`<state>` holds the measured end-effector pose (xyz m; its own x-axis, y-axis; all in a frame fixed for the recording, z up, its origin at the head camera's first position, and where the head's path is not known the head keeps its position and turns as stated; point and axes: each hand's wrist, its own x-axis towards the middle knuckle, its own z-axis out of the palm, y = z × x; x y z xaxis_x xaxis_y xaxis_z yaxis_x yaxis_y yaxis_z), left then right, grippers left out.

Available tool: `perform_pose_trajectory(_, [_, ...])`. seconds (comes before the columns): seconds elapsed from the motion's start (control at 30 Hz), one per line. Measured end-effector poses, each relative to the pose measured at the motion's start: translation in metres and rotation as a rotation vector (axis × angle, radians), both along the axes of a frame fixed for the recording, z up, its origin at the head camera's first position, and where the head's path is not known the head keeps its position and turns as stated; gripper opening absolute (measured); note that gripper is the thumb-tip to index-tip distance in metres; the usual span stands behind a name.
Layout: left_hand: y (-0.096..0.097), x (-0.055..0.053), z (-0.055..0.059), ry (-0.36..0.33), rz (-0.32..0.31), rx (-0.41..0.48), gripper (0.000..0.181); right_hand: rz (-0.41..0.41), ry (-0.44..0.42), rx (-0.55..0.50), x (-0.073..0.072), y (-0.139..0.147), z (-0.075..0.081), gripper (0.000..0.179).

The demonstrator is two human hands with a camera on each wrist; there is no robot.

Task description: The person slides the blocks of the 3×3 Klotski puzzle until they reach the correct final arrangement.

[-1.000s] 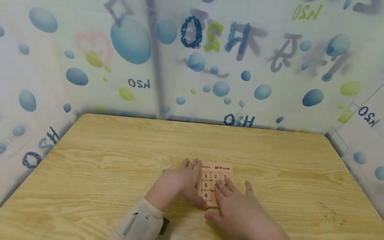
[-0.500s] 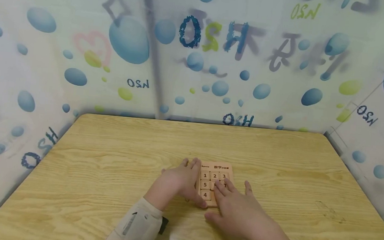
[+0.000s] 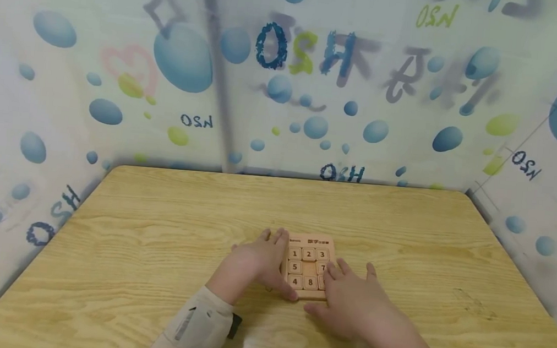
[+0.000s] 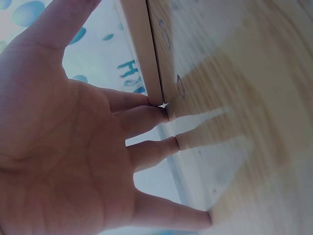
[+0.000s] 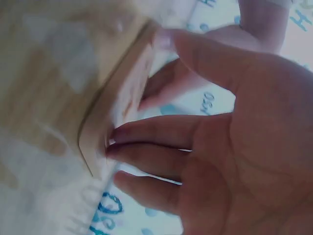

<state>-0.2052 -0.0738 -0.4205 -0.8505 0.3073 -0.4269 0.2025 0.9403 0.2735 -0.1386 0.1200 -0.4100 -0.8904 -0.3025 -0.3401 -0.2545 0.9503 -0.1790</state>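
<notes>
A wooden number slide puzzle lies flat on the table. Its tiles show 1, 2, 3 on top, 5 and 7 in the middle row around a vacant centre square, and 4 and 8 below. Fingers cover most of the lower right tile. My left hand steadies the board's left side, thumb at the lower left corner; in the left wrist view its straight, spread fingers touch the tabletop. My right hand reaches over the right edge with extended fingertips on the right column, its thumb below the board. The right wrist view shows the puzzle's edge beside those fingertips.
The puzzle rests near the middle of a wood-grain table. Wall sheeting printed with blue and green drops stands behind the table and on both sides. A dark strap shows at the left wrist.
The 8 tile has slid down from the centre to the bottom row, leaving the centre square vacant. My right hand has shifted right to the right column; the left stays at the board's side.
</notes>
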Motion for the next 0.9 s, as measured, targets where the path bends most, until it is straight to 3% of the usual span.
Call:
perform_pose_trajectory(0.13, [-0.001,0.0,0.0,-0.005,0.002,-0.003,0.139,0.027,-0.002,-0.053,0.002,-0.006,-0.004,0.084])
perform_pose_trajectory(0.37, [0.001,0.001,0.001,-0.007,0.017,0.0,0.141,0.013,-0.045,0.032,0.011,-0.003,0.001,0.09])
perform_pose_trajectory(0.57, [-0.001,0.001,0.001,-0.006,0.016,0.008,0.139,0.035,-0.02,0.02,0.006,-0.006,-0.002,0.087])
perform_pose_trajectory(0.73, [-0.002,0.001,0.001,-0.003,0.016,0.005,0.14,0.082,-0.048,0.0,0.011,-0.008,0.0,0.087])
perform_pose_trajectory(0.9, [-0.002,0.0,0.001,-0.005,0.019,0.01,0.141,0.008,-0.019,0.053,0.009,-0.006,0.004,0.08])
